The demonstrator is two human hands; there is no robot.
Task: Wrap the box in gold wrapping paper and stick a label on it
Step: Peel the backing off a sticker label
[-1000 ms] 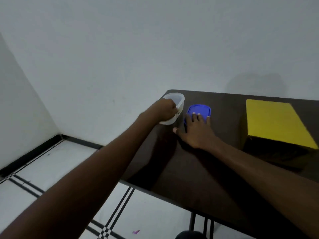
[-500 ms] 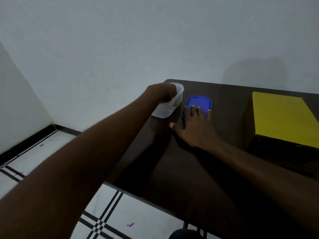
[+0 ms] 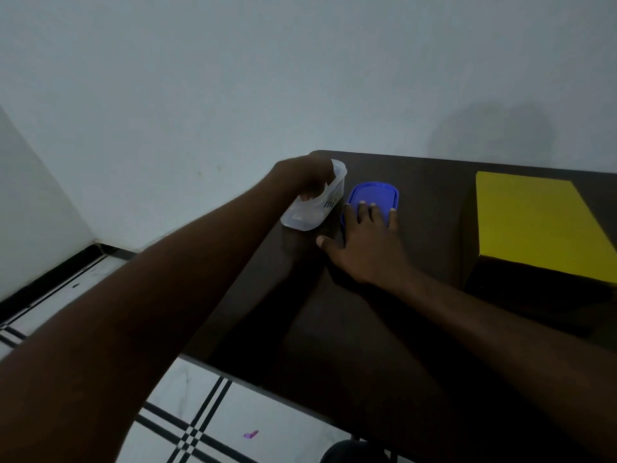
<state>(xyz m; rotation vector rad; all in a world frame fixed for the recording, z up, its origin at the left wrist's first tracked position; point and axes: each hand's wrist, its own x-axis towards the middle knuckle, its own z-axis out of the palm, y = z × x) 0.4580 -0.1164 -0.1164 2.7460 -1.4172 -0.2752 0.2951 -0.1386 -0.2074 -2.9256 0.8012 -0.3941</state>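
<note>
The left hand (image 3: 305, 177) now lifts the clear tub (image 3: 315, 203) up off the table (image 3: 417, 329) and tips it over.

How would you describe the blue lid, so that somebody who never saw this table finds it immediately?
Look at the far left corner of the dark table. There a blue lid lies flat, under the fingertips of the right hand. Its neighbour, the clear tub which the left hand tilts, is colourless.

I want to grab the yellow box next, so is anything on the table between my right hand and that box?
Nothing visible: bare dark table separates the right hand, resting on the blue lid, from the yellow box.
</note>
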